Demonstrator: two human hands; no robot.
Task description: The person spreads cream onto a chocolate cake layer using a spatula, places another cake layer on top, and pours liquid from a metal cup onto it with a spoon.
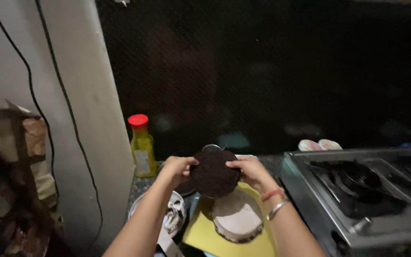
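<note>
Both hands hold a dark round cake layer (pixel 213 173) up in the air, above the worktop (pixel 141 183). Left hand (pixel 179 167) grips its left edge, right hand (pixel 247 171) its right edge; fingers (pixel 234 165) of each hand are curled and pinching the rim, thumbs toward the camera side, so the layer sits between the two hands, tilted up facing the camera. Layer looks near black, rough and crumbly on the surface, roughly circular with a slightly uneven outline. Directly below it, close but apart, a second round layer (pixel 238 220) rests on a yellow board (pixel 205 235); that one has a pale, smooth, creamy top and dark sides, disc shaped. Board is flat, matte, yellow, angled corner toward the left. Left of the board a round plate (pixel 136 205) with something pale and lumpy in it, too blurred to tell what. Right wrist wears a red thread band (pixel 272 193) and a thin shiny metal bangle (pixel 278 208). Behind the left hand a yellow plastic bottle (pixel 142 147) with a red cap stands upright near the white wall (pixel 86 95). Two black cables (pixel 70 114) hang down the wall. Right side: a steel gas stove (pixel 357 200), shiny grey top, black burner grate. Background very dark. Checked cloth (pixel 5 166) at far left.
</note>
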